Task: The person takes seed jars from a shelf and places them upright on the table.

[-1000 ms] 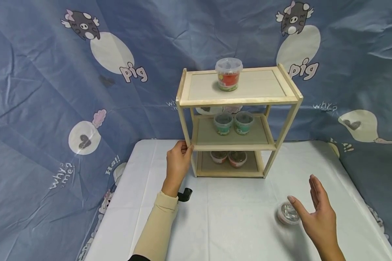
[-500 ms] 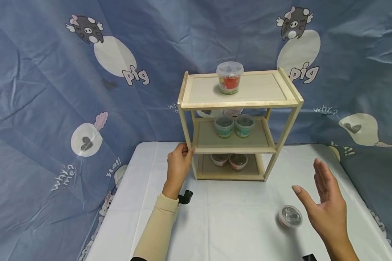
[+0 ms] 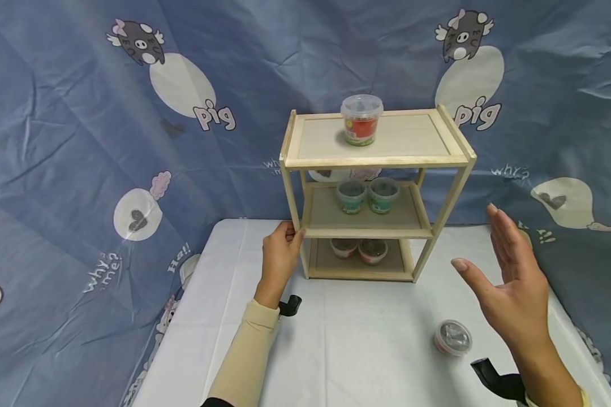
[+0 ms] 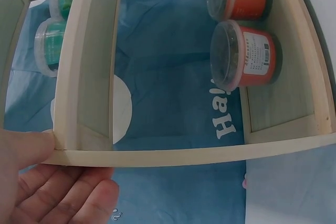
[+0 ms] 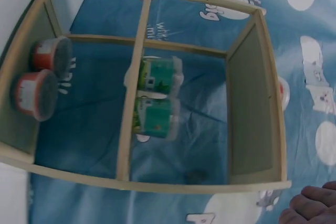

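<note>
A three-tier wooden shelf rack (image 3: 412, 135) stands at the table's back. My left hand (image 3: 279, 257) pinches its left front post at the middle tier; in the left wrist view the thumb lies on one side of the wood, the fingers (image 4: 79, 195) on the other. My right hand (image 3: 516, 277) hovers, thumb apart and fingers straight, holding nothing, right of the rack. Below it, to the left, a lidded round plastic tub (image 3: 453, 338) sits on the table. A red-labelled tub (image 3: 360, 125) is on the top tier.
Two green-labelled tubs (image 3: 383, 195) stand side by side on the middle tier. On the bottom tier are two orange-red-labelled tubs (image 4: 257, 59). White cloth (image 3: 366, 339) covers the table, and a blue printed curtain (image 3: 254, 141) hangs behind and beside it.
My right hand has moved upward and right, away from the loose tub, which stays on the table. My left hand keeps its hold on the rack's post. The view shifted slightly.
</note>
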Action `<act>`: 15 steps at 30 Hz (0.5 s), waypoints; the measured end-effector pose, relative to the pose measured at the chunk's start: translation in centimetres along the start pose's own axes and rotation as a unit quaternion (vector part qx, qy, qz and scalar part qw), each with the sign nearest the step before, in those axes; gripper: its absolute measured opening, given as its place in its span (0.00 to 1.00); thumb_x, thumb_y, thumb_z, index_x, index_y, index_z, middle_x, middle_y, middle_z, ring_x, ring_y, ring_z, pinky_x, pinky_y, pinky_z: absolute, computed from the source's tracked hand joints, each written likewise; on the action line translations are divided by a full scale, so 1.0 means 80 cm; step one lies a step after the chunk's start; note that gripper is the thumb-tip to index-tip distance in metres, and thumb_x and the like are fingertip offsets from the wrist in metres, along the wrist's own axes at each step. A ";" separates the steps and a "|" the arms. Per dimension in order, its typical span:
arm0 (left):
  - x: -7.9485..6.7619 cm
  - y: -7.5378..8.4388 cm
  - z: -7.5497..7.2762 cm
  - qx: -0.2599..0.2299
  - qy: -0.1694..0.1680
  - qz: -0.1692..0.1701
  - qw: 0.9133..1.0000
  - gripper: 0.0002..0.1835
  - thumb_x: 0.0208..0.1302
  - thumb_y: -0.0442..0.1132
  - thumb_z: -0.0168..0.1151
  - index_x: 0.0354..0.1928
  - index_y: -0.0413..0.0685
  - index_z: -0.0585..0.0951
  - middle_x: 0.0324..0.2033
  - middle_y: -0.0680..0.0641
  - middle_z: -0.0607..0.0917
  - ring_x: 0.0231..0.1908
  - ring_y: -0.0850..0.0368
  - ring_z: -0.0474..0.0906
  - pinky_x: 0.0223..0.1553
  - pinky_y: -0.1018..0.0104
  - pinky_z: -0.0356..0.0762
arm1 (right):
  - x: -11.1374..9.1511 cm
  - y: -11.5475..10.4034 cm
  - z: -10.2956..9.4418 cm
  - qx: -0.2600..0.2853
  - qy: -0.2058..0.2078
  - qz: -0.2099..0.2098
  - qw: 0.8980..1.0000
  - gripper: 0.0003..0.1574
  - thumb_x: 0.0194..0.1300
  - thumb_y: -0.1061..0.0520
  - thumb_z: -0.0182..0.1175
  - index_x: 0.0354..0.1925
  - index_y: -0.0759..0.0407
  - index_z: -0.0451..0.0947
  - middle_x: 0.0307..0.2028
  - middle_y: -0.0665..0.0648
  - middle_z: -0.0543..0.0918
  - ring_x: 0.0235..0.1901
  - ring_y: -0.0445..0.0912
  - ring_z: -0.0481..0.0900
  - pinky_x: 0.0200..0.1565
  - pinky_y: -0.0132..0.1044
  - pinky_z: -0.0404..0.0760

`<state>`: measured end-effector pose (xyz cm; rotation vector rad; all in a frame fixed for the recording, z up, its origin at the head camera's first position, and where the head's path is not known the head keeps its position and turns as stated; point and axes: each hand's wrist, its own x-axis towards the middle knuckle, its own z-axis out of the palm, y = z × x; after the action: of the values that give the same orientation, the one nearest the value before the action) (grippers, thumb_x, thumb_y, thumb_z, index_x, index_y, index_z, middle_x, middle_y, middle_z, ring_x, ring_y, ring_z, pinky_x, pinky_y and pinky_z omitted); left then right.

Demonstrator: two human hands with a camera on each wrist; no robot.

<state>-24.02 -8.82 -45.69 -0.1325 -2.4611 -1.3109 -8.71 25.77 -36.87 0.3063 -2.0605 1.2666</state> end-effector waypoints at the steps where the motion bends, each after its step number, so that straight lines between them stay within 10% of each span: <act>1: 0.000 0.000 0.000 0.001 0.001 0.000 1.000 0.11 0.74 0.40 0.68 0.49 0.38 0.85 0.41 0.41 0.90 0.42 0.50 0.89 0.41 0.59 0.88 | 0.004 -0.002 0.002 -0.001 -0.002 -0.005 1.000 0.63 0.50 0.83 0.71 0.79 0.62 0.59 0.77 0.63 0.65 0.78 0.52 0.59 0.74 0.35 0.59; 15: 0.000 -0.001 0.000 0.000 0.000 -0.003 1.000 0.11 0.74 0.40 0.68 0.48 0.38 0.85 0.41 0.41 0.90 0.42 0.50 0.90 0.41 0.60 0.88 | 0.049 -0.024 0.034 -0.003 -0.016 -0.035 0.999 0.65 0.48 0.85 0.71 0.80 0.63 0.59 0.77 0.63 0.65 0.78 0.52 0.59 0.75 0.36 0.58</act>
<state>-24.02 -8.85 -45.75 -0.1255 -2.4629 -1.3143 -11.71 23.10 -33.73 0.3946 -2.0615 1.2213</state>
